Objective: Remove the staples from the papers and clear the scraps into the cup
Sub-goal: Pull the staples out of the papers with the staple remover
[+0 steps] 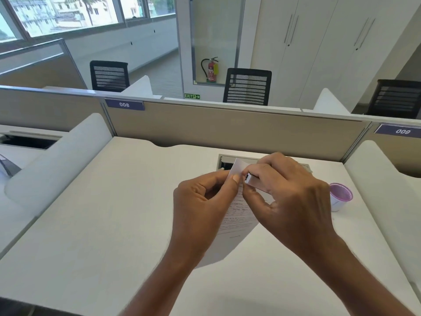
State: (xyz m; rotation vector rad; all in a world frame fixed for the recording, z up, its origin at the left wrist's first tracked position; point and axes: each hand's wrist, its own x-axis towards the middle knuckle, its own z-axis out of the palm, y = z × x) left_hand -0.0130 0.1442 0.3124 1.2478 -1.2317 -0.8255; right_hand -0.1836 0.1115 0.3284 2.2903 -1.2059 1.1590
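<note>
Printed papers (pixel 237 221) are held up above the white desk (pixel 114 213), their top corner folded back. My left hand (pixel 202 201) pinches that top edge between thumb and fingers. My right hand (pixel 289 190) grips a small metal stapler (pixel 252 180), whose front end touches the paper's top edge beside my left thumb. A white paper cup (pixel 339 197) with a purple rim stands on the desk to the right of my right hand. I cannot make out a staple or any scraps.
A cable slot (pixel 224 164) is sunk into the desk behind the hands. A beige partition (pixel 227 128) closes the back, and white curved dividers (pixel 57 160) flank both sides. Black chairs stand beyond the partition.
</note>
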